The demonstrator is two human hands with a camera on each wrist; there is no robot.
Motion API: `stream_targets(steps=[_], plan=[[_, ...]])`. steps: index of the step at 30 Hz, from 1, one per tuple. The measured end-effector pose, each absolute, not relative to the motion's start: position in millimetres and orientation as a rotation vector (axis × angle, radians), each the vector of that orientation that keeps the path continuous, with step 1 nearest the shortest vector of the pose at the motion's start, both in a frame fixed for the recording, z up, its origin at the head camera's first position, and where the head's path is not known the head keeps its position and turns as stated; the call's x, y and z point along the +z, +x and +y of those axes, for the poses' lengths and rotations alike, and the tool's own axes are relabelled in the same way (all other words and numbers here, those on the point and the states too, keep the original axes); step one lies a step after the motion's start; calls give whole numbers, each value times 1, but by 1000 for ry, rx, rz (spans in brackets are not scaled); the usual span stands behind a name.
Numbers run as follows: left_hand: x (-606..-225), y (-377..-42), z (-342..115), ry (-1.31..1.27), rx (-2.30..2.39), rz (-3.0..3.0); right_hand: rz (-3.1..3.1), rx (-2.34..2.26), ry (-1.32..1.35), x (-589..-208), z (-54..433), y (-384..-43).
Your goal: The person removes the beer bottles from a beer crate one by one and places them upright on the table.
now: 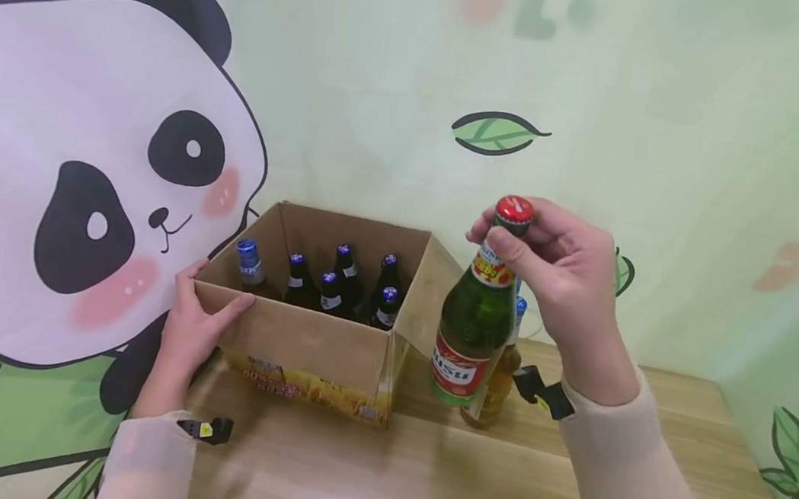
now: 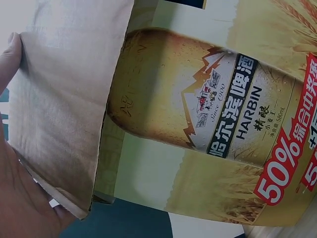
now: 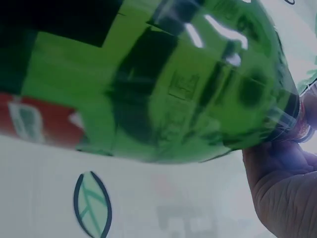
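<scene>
My right hand grips a green beer bottle by its neck, just below the red cap. The bottle hangs above the table, slightly tilted, right of the cardboard box. In the right wrist view the green glass fills the upper part. My left hand holds the box at its front left corner, thumb over the edge of the front flap. Inside the box stand several dark bottles with blue caps, plus a bottle with a blue-wrapped neck at the left. The left wrist view shows the box's printed side.
An amber bottle with a blue cap stands on the wooden table, partly hidden behind the green bottle. The box's right flap sticks outward. Behind the table rises a wall with a panda picture.
</scene>
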State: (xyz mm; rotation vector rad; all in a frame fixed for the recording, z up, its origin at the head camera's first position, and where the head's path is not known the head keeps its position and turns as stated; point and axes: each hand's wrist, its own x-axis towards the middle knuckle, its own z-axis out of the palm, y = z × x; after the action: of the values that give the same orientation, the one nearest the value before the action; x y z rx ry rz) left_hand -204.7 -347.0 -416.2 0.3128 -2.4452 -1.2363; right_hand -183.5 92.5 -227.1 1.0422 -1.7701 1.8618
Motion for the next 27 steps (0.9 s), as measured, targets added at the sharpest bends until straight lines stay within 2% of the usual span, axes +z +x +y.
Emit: stream_targets(steps=[9, 27], plan=[[-417, -203, -345, 327, -1244, -2469, -1801, 1820, 963, -273, 109, -170], [-414, -204, -347, 331, -1247, -2472, -1840, 1692, 888, -328, 119, -168]])
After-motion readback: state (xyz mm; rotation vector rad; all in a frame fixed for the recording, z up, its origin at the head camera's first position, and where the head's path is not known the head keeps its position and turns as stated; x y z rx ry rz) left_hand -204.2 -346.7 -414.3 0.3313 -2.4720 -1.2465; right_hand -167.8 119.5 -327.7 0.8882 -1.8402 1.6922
